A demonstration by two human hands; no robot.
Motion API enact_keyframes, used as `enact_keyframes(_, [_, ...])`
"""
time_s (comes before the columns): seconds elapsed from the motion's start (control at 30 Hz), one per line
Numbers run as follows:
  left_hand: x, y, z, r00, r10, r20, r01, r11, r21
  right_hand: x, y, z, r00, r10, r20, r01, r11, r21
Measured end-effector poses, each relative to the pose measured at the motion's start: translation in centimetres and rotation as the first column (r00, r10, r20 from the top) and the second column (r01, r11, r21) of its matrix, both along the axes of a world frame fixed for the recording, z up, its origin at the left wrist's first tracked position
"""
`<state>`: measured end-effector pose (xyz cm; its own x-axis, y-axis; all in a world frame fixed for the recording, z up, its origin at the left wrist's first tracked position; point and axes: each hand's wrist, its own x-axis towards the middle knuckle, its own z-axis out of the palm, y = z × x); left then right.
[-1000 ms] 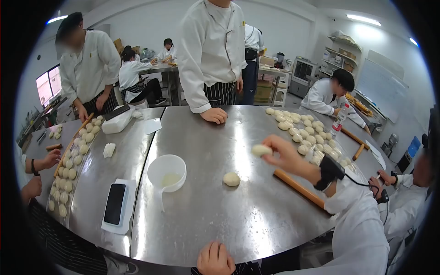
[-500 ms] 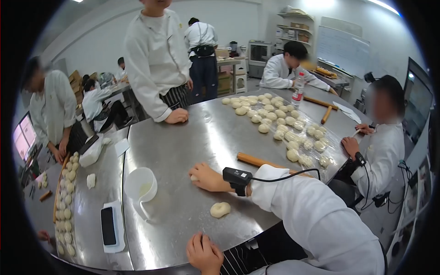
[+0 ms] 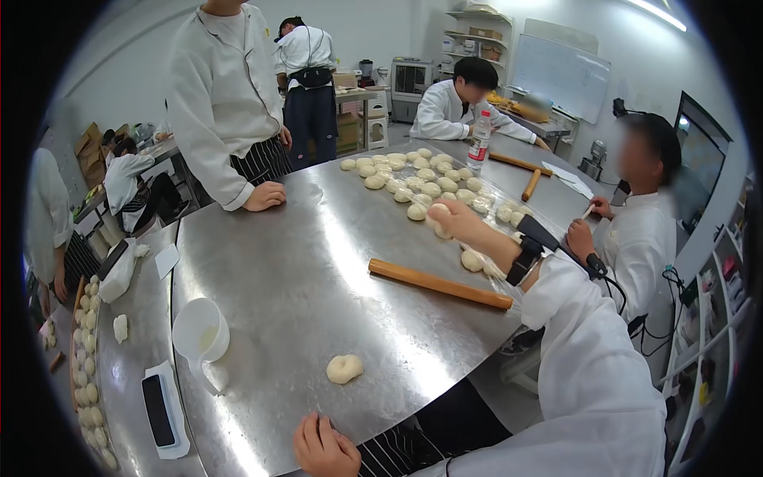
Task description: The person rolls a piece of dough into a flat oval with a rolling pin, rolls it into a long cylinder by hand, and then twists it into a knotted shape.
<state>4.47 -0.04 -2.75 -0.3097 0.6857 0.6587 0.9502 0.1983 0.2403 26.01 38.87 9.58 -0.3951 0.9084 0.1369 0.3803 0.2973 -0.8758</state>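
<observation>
My right hand [image 3: 467, 230] reaches over the group of dough balls [image 3: 430, 189] on clear plastic film. A pale dough ball [image 3: 438, 211] shows at its fingertips, with the fingers closed around it; other balls lie right beside and partly beneath the hand. On the steel table [image 3: 278, 262], my left hand [image 3: 326, 447] rests at the near edge, fingers loosely bent and slightly apart, holding nothing. A lone dough ball with a dimple [image 3: 344, 369] sits just beyond it. Between the two hands lies a wooden rolling pin [image 3: 439, 284].
A white plastic jug [image 3: 201, 330] and a phone [image 3: 158, 410] stand to the left. A row of dough balls [image 3: 89, 366] runs along the far left. A water bottle [image 3: 479, 143] and more wooden pins [image 3: 532, 184] are at the back right. Several people surround the table.
My right hand has moved from mid-table, where it covered a dough ball, right and away to the dough group. That ball has left its spot. The view has turned right.
</observation>
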Motion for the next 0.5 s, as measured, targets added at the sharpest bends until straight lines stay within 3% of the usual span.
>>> enact_keyframes(0.1, [0.1, -0.1, -0.2, 1.0, 0.006, 0.017, -0.006, 1.0, 0.016, 0.9, -1.8, 0.4, 0.977, 0.196, -0.088, -0.209, 0.963, -0.171])
enact_keyframes(0.17, [-0.2, 0.0, -1.5, 1.0, 0.016, 0.004, -0.016, 1.0, 0.018, 0.2, -4.6, -1.6, 0.887, 0.402, 0.227, -0.409, 0.912, -0.014])
enact_keyframes(0.23, [-0.5, -0.1, -1.6, 0.999, 0.02, 0.026, -0.02, 1.0, 0.013, -2.1, -9.9, -2.9, 0.764, 0.496, 0.412, -0.551, 0.834, 0.017])
enact_keyframes(0.33, [0.0, 0.1, -0.3, 0.994, 0.013, 0.107, -0.014, 1.0, 0.008, -5.0, -14.2, -7.9, 0.682, 0.339, 0.648, -0.711, 0.515, 0.479])
enact_keyframes(0.43, [0.0, 0.1, -0.1, 0.989, -0.003, 0.146, 0.002, 1.0, 0.005, -6.7, -13.7, -8.1, 0.694, 0.512, 0.505, -0.706, 0.622, 0.339])
enact_keyframes(0.5, [-0.2, -0.3, 0.1, 0.986, -0.048, 0.16, 0.047, 0.999, 0.012, -5.7, -12.1, -9.3, 0.749, 0.518, 0.413, -0.659, 0.645, 0.388])
